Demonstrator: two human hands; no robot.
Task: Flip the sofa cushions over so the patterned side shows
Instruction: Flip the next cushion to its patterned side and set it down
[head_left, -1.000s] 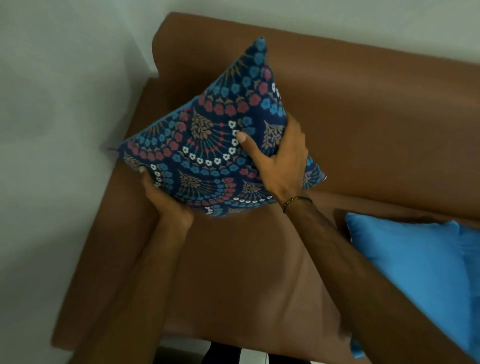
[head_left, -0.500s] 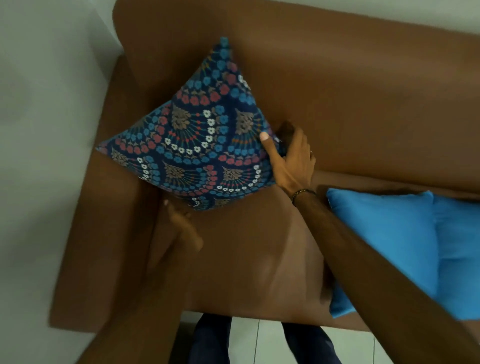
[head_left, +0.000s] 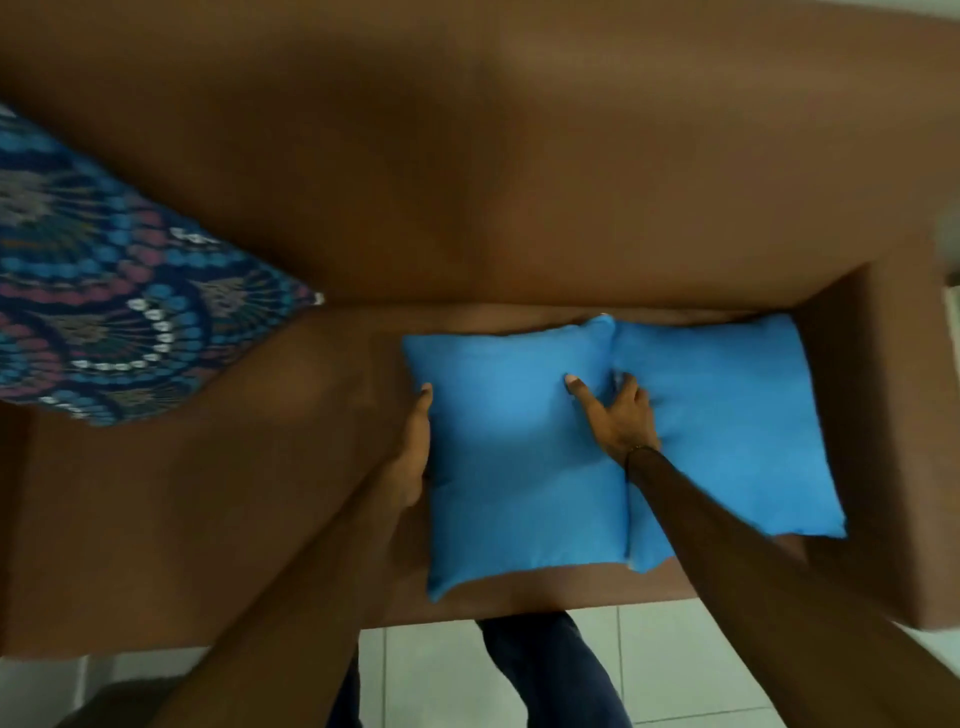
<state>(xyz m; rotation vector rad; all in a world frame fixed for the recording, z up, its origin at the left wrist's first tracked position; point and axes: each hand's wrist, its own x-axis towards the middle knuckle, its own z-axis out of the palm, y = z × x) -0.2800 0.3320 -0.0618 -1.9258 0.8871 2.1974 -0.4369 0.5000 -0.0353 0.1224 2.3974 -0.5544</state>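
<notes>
The plain blue cushion (head_left: 514, 457), lying flat toward the right end of the sofa (head_left: 467, 182) seat, is now your work. Your right hand (head_left: 618, 415) pinches its right edge, thumb on top, fingers dug into the gap against the second blue cushion (head_left: 727, 415). Your left hand (head_left: 415, 447) meets its left edge, fingers hidden, grip unclear. You have released the patterned cushion (head_left: 104, 291) at the seat's left end: one done, two left.

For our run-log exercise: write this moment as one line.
left hand, right hand: grip middle cushion | patterned cushion: pattern up | end cushion: blue side up
</notes>
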